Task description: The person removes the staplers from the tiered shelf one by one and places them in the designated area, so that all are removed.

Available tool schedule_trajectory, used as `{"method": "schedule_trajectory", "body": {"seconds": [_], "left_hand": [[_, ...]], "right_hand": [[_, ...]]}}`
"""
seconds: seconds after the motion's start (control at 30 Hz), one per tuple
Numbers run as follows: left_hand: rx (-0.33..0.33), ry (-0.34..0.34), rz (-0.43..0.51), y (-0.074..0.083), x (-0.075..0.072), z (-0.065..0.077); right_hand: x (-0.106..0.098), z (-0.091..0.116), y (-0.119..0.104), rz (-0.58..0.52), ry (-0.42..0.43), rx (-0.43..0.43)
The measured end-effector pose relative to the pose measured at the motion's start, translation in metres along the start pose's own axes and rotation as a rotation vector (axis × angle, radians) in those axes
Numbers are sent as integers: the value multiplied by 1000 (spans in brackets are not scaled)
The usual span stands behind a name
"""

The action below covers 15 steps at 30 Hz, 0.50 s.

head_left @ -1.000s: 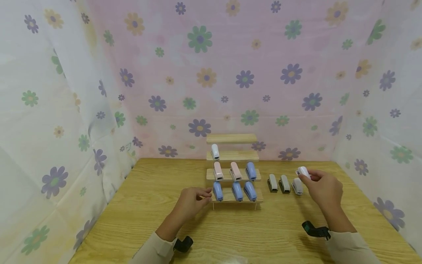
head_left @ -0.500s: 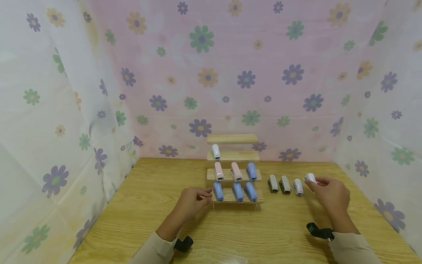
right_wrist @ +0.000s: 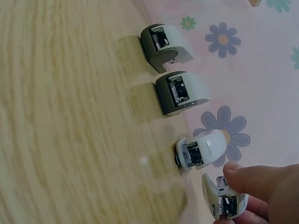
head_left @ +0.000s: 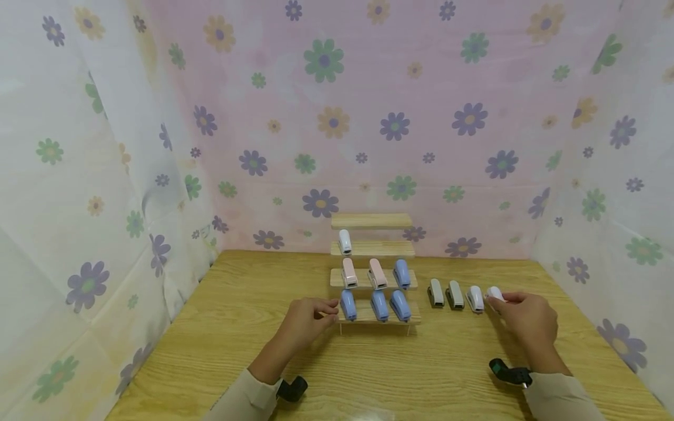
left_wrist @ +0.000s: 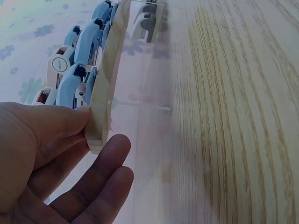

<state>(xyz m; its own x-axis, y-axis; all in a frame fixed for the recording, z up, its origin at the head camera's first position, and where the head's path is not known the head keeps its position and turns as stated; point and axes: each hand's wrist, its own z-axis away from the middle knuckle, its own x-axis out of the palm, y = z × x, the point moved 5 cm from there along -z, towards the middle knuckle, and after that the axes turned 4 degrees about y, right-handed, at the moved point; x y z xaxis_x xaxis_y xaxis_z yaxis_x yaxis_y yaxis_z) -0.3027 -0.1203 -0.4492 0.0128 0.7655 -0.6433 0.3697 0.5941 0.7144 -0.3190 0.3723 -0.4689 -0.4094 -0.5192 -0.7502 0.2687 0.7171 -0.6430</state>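
At the right of the head view, my right hand [head_left: 529,321] pinches a white mini stapler [right_wrist: 225,198] between thumb and fingers. It is at the right end of a row, beside another white stapler [head_left: 474,299] and two grey-and-white staplers [head_left: 455,294]. My left hand [head_left: 308,321] holds the left end of the lowest plank of a tiered wooden rack [left_wrist: 99,109], the thumb on one side and a finger behind. Blue staplers [head_left: 399,305] stand on the lowest plank; two pink ones [head_left: 376,273] and a blue one are on the tier above.
A white stapler [head_left: 344,242] stands at the left of the third tier, below the top plank [head_left: 371,221]. The rack rests on thin clear legs on the wood-grain table [head_left: 253,280]. Flower-print cloth [head_left: 358,117] surrounds the table at the back and sides.
My right hand has moved right and down with the white stapler, from above the row to its right end. My left hand has stayed at the rack.
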Motion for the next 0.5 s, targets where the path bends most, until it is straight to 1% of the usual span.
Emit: {"method": "schedule_trajectory", "body": {"seconds": [0.13,0.27,0.5], "left_hand": [[-9,1,7,1,0,0],[-19,0,16,2,-1,0],[-7,-4,15,0,0,0]], "right_hand": [[1,0,1,7,-10,23],[2,0,2,12,-6,26],[3,0,5,11,10,26]]}}
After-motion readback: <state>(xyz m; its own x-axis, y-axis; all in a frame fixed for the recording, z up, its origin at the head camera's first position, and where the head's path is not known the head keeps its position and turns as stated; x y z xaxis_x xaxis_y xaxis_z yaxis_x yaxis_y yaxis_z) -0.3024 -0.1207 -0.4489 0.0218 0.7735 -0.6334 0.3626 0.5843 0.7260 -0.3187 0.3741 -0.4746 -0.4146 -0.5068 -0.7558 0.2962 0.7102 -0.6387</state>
